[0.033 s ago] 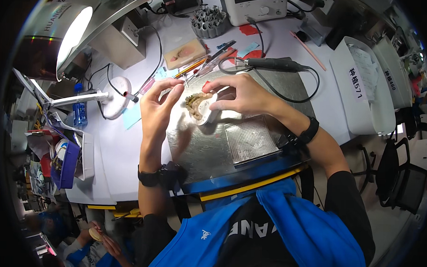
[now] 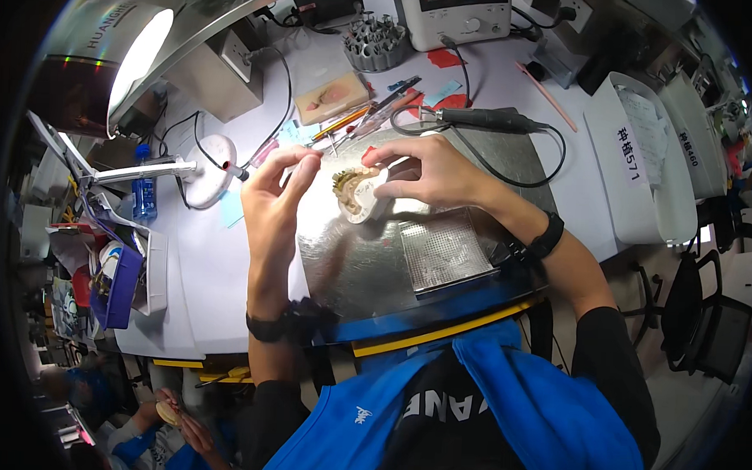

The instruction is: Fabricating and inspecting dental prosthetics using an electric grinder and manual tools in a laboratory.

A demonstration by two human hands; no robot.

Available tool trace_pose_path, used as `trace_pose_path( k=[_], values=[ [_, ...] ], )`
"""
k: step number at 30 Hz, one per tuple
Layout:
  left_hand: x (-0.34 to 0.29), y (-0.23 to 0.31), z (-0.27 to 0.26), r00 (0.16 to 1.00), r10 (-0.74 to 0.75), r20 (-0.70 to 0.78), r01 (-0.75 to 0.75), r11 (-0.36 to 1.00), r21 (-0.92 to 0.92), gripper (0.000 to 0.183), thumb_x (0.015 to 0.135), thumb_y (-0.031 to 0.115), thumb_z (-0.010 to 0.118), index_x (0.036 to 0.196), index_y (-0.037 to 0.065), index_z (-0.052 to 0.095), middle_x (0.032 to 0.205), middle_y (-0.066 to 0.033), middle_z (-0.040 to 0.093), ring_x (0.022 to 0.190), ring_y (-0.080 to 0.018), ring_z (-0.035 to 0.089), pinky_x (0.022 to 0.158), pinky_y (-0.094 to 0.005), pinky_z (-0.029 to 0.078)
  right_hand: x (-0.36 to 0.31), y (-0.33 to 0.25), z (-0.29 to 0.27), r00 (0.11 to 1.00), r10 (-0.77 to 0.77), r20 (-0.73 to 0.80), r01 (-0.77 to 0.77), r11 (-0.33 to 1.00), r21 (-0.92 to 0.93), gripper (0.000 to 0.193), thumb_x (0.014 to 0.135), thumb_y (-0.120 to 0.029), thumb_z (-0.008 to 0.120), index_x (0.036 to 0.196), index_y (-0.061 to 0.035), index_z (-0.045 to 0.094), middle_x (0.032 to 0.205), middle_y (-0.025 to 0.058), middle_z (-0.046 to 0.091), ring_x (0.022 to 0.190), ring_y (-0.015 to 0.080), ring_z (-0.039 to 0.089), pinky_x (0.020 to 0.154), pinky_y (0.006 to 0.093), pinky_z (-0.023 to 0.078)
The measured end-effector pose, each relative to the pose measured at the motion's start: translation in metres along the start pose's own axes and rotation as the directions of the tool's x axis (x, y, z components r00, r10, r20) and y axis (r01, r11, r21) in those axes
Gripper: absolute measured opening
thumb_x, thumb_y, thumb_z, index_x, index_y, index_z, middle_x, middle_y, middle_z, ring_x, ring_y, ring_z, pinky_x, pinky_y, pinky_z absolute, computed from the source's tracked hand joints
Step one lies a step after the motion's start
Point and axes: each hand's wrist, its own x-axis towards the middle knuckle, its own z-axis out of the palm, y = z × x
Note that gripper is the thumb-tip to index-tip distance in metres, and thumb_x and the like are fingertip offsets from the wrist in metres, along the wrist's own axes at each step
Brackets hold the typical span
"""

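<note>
Here the right hand point(image 2: 448, 173) has thumb and fingers closed on the dental model point(image 2: 364, 204), holding it over the metal board point(image 2: 349, 280), a small red piece point(image 2: 369, 155) by the index fingertip. Over on the left, the left hand point(image 2: 271, 200) has thumb and index tips almost together; whether they pinch anything, one cannot tell.

Crowded beyond them! A yellow pencil point(image 2: 340, 123) and slim tools lie just past the fingers, then a pale block point(image 2: 333, 98) and a grey bur stand point(image 2: 374, 49). A black handpiece point(image 2: 489, 118) loops its cord close by the right wrist, and a perforated metal plate point(image 2: 446, 247) lies near that forearm. Lamp point(image 2: 81, 84) at left, white bin point(image 2: 669, 200) at right.

And a change: the model has turned, baring more white plaster than before, while the left fingertips have drifted slightly away from it.
</note>
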Motion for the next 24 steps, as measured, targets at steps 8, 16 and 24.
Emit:
trace_pose_path(
  k=[8,16,24],
  values=[
    [-0.177,0.141,0.077,0.984,0.130,-0.123,-0.175,0.553,-0.815,0.018,0.083,0.014,0.075,0.090,-0.002,0.070,0.079,-0.0133,0.062,0.071,-0.0265,0.059,0.063,-0.0309,0.054,0.004,0.007,0.005,0.995,0.090,0.028,-0.094,0.976,0.194,0.036,0.082,-0.009,0.072,0.116,-0.0013,0.064,0.114,0.0116,0.065,0.101,0.0180,0.065,0.087,0.0288,0.054],
    [-0.245,0.107,0.007,0.735,0.656,0.175,-0.446,0.661,-0.604,0.022,0.086,0.017,0.071,0.089,-0.004,0.065,0.087,-0.0124,0.061,0.078,-0.0295,0.059,0.063,-0.0344,0.049,-0.006,-0.006,-0.022,0.993,0.059,-0.097,-0.048,0.992,0.119,0.032,0.090,-0.004,0.059,0.121,0.0043,0.057,0.117,0.0128,0.063,0.104,0.0181,0.061,0.094,0.0299,0.047],
    [-0.353,0.137,-0.030,0.786,0.562,0.259,-0.385,0.772,-0.506,0.013,0.085,0.010,0.071,0.090,-0.002,0.068,0.090,-0.0105,0.063,0.081,-0.0277,0.062,0.068,-0.0351,0.052,-0.089,-0.043,-0.034,0.895,-0.117,-0.430,0.096,0.993,-0.069,0.034,0.097,-0.014,0.056,0.125,0.0045,0.055,0.105,0.0132,0.066,0.091,0.0162,0.063,0.086,0.0298,0.050]
  ],
)
